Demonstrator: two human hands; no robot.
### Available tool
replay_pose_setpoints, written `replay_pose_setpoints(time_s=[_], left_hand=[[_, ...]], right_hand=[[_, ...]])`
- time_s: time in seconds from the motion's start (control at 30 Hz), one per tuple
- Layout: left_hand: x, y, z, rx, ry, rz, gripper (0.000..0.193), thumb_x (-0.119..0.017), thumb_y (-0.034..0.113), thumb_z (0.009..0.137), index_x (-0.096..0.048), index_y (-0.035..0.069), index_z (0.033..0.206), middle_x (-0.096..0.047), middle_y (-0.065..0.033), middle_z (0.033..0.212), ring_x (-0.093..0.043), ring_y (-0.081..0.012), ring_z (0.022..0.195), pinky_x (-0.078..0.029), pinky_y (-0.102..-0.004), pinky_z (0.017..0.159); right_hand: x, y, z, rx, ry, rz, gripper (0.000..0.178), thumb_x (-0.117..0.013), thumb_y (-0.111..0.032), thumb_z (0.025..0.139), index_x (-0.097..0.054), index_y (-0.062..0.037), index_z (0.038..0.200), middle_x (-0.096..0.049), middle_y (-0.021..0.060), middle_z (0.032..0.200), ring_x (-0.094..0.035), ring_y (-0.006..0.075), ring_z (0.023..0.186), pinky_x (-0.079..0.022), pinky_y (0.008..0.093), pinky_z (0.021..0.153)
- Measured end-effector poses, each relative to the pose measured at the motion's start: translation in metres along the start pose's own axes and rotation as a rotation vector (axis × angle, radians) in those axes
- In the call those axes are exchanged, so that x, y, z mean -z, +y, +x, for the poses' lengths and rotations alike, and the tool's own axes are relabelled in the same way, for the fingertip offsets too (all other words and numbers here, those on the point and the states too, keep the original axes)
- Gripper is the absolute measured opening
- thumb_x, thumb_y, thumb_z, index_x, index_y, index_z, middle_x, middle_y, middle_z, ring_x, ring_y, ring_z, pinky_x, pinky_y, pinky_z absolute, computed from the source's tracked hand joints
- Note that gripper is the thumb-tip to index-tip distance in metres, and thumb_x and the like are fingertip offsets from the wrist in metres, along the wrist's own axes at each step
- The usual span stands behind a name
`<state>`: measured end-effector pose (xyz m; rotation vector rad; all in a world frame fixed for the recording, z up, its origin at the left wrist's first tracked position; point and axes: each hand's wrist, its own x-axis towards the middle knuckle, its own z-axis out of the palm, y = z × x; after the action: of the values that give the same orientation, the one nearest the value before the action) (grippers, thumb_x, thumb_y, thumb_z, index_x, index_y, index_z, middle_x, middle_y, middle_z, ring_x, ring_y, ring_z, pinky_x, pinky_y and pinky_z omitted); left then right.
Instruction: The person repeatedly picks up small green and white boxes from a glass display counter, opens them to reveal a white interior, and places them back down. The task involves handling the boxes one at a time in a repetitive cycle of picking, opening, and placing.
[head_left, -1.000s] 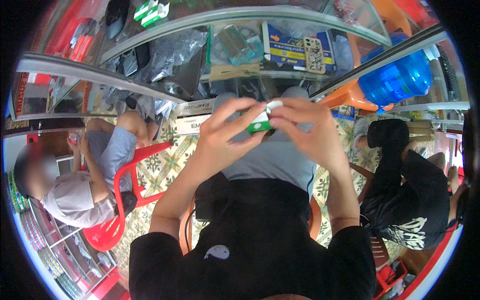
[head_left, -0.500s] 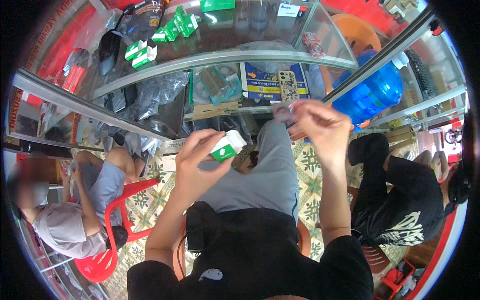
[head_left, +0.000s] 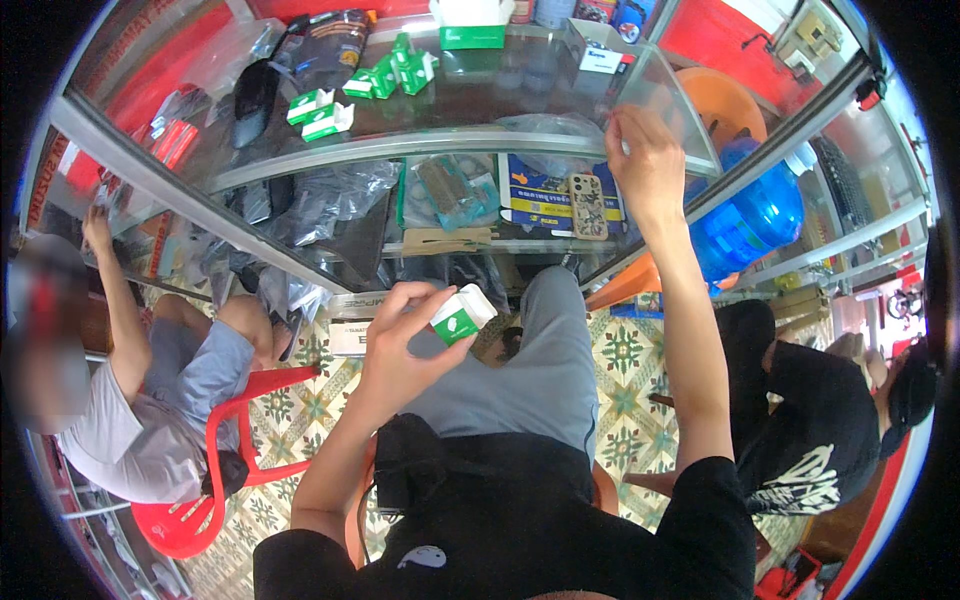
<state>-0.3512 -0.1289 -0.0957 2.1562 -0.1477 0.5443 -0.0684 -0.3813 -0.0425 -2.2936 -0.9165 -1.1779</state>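
Note:
A small green-and-white carton (head_left: 463,315) with its end flap up is held between the thumb and fingers of my left hand (head_left: 392,345), over my lap. My right hand (head_left: 648,165) is stretched out at the right end of the glass counter top (head_left: 480,85), fingers curled together. Whatever lies in or under those fingers is hidden. Several like green-and-white cartons (head_left: 375,80) lie on the counter to the left. Behind them stands a larger open green-and-white box (head_left: 472,30).
Under the glass, a phone in a patterned case (head_left: 588,205) rests by teal packets (head_left: 455,195). A big blue bottle (head_left: 750,225) stands right, near an orange chair (head_left: 715,105). One person sits left on a red chair (head_left: 225,420); another person (head_left: 830,430) in black sits right.
My right hand has moved forward from above my knee to the counter; the clear packet it held no longer shows. My left hand keeps the carton. The person at left has raised an arm.

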Motion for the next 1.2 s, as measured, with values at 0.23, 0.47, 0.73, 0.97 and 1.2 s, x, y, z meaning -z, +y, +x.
replay_pose_setpoints(time_s=[0.23,0.47,0.73,0.97,1.2], left_hand=[[0.017,-0.012,0.000,-0.006,0.049,0.089,0.059,-0.094,0.008,0.074,-0.075,0.002,0.130,-0.070,-0.0112,0.119,-0.073,-0.0236,0.104,-0.059,-0.0347,0.088],[0.060,-0.021,0.052,-0.111,0.168,0.235,0.053,-0.090,0.006,0.083,-0.074,0.004,0.133,-0.074,-0.0155,0.130,-0.070,-0.0302,0.121,-0.054,-0.0410,0.104],[0.138,-0.074,0.163,-0.273,0.233,0.637,0.043,-0.079,0.017,0.096,-0.073,0.010,0.138,-0.069,-0.0144,0.142,-0.063,-0.0346,0.131,-0.046,-0.0453,0.115],[0.142,-0.095,0.207,-0.245,0.176,0.793,0.046,-0.075,0.031,0.101,-0.070,0.014,0.144,-0.066,-0.0168,0.147,-0.057,-0.0381,0.135,-0.042,-0.0466,0.120],[0.092,-0.083,0.244,-0.268,0.179,0.774,0.050,-0.082,0.036,0.093,-0.076,0.008,0.134,-0.076,-0.0193,0.129,-0.066,-0.0403,0.122,-0.051,-0.0453,0.110]], right_hand=[[0.022,-0.013,0.002,0.091,-0.109,-0.126,0.015,-0.076,-0.015,0.092,-0.080,-0.0081,0.105,-0.079,0.0033,0.107,-0.068,0.0258,0.105,-0.050,0.0453,0.085],[0.019,-0.005,0.000,0.082,-0.213,-0.134,0.018,-0.075,-0.019,0.096,-0.081,-0.0080,0.109,-0.079,0.0032,0.122,-0.064,0.0309,0.108,-0.053,0.0460,0.091],[0.037,-0.032,-0.009,0.059,-0.140,-0.082,0.016,-0.077,-0.016,0.095,-0.081,-0.0050,0.105,-0.076,0.0070,0.121,-0.063,0.0343,0.111,-0.052,0.0467,0.096],[0.062,-0.055,-0.025,0.000,-0.135,0.018,0.011,-0.079,-0.011,0.093,-0.080,-0.0027,0.099,-0.075,0.0085,0.120,-0.064,0.0343,0.109,-0.052,0.0463,0.095],[0.072,-0.066,-0.037,-0.001,-0.134,0.098,0.009,-0.080,-0.009,0.090,-0.079,-0.0026,0.097,-0.074,0.0083,0.117,-0.064,0.0341,0.108,-0.051,0.0477,0.096]])
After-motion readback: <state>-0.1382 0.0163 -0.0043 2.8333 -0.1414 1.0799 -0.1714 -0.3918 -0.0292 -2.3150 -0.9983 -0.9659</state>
